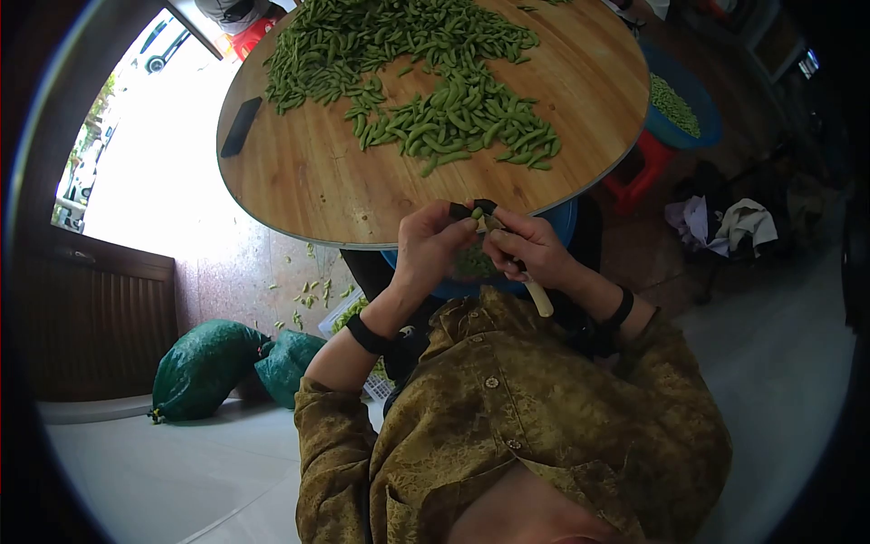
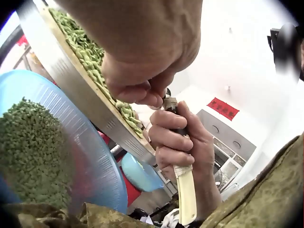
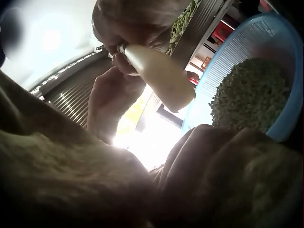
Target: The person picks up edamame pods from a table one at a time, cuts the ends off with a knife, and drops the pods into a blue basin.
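In the head view my left hand (image 1: 428, 243) pinches a green soybean pod (image 1: 478, 214) between thumb and fingertips, just off the near edge of the round wooden table (image 1: 308, 177). My right hand (image 1: 536, 254) grips a small tool with a cream handle (image 1: 541, 299), its upper end close to the pod. Dark covers wrap some fingertips of both hands. The left wrist view shows my right fingers curled round the taped handle (image 2: 186, 194); the tool's working end is hidden. Below the hands, a blue basin (image 2: 102, 159) holds shelled green beans (image 2: 33, 147).
A large heap of soybean pods (image 1: 399, 45) covers the table's far part. A flat dark object (image 1: 241, 127) lies at its left edge. Green sacks (image 1: 204, 367) and a white crate (image 1: 376, 388) stand on the floor at left. Another blue basin (image 1: 707, 113) sits over a red stool (image 1: 642, 172).
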Demonstrator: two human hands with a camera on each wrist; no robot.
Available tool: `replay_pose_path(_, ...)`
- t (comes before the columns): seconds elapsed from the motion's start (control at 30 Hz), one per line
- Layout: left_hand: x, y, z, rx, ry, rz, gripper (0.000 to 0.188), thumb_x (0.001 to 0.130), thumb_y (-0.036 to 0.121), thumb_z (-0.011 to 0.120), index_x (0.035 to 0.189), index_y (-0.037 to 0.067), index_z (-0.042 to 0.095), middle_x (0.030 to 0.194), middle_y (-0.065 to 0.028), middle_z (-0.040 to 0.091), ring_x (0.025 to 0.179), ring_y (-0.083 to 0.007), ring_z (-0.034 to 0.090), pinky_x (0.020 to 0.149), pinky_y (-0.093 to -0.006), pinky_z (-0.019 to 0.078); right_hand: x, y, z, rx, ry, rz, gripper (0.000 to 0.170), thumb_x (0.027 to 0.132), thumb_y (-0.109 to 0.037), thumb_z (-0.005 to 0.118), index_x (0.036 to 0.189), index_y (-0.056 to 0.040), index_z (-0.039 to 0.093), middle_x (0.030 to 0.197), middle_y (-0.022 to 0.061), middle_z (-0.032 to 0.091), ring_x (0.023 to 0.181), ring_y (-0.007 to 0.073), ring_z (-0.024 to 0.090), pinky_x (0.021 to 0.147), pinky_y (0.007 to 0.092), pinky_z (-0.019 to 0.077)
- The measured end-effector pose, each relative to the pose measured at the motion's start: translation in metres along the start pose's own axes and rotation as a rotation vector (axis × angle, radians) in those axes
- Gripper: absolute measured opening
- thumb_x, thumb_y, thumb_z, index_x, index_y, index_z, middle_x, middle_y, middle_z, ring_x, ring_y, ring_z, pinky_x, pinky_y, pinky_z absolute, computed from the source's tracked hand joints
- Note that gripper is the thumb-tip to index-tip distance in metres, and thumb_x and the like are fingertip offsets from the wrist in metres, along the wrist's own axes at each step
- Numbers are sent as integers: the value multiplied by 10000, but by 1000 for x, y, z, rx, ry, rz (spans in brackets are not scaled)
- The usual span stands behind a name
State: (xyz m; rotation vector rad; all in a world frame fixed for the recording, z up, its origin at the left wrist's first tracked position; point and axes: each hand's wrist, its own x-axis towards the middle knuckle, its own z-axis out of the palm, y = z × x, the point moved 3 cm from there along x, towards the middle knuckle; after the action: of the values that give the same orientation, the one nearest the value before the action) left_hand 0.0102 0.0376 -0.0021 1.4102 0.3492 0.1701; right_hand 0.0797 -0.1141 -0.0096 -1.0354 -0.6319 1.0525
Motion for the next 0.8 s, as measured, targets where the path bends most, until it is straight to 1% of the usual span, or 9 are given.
replay_pose_path(0.2,-4,1,0,29,7,78,118,859,87,647,944,5,634,748,-11,648,671,-56,568,615,-194,434,-3,-3,5,-17,16,27,426,984,-158,429,1397,-72,366,725,-15,467,531,33,406,445,169,343)
replay_pose_path(0.27,-4,-2,-1,91,4,72,119,855,82,636,934,-6,620,761,-39,643,677,-83,591,570,-236,485,-3,-3,4,-41,16,19,426,982,-154,435,1395,-71,371,720,-18,468,528,31,406,445,169,345)
replay_pose_path(0.4,-7,-6,-1,71,13,114,114,856,97,635,912,0,612,745,-48,643,646,-85,580,519,-250,476,-4,-6,4,-166,52,-31,413,972,-134,464,1376,-70,412,700,-29,478,516,23,408,447,167,345)
replay_pose_path(0.47,-8,-5,-3,391,66,403,116,864,106,626,905,-1,607,733,-43,640,627,-92,578,510,-254,469,-5,-7,9,-208,102,-56,402,967,-122,470,1364,-68,433,693,-31,481,514,20,408,448,167,343)
replay_pose_path(0.5,-9,-3,-2,391,66,401,116,864,106,626,905,-1,607,733,-43,640,627,-92,578,510,-254,469,-5,-8,10,-247,156,-82,392,963,-110,476,1352,-65,453,687,-34,484,511,18,409,450,167,342)
replay_pose_path(0.57,-8,-2,1,167,39,184,64,859,38,623,908,-2,616,751,-20,636,673,-68,573,627,-208,455,-4,-6,5,-236,113,-91,396,960,-85,470,1354,-52,450,701,-27,497,516,17,411,451,164,340)
replay_pose_path(0.7,-4,-8,-3,-155,-122,39,54,846,16,620,898,6,613,754,-29,636,651,-90,581,607,-221,463,-7,-4,-4,-215,52,-122,354,943,-75,503,1295,-40,516,709,-23,520,516,14,418,458,170,328)
replay_pose_path(0.73,-3,-8,-1,-300,-176,-80,67,846,15,617,912,5,616,745,-32,633,638,-90,578,598,-217,462,-7,0,-6,-216,52,-120,354,943,-75,503,1295,-40,516,709,-23,520,516,14,418,458,170,328)
replay_pose_path(0.8,-1,-10,1,-444,-229,-195,80,846,15,615,925,5,619,735,-35,631,625,-90,575,589,-212,461,-4,0,-8,-559,43,-419,340,940,-76,516,1277,-36,533,704,-16,532,511,16,424,459,168,315)
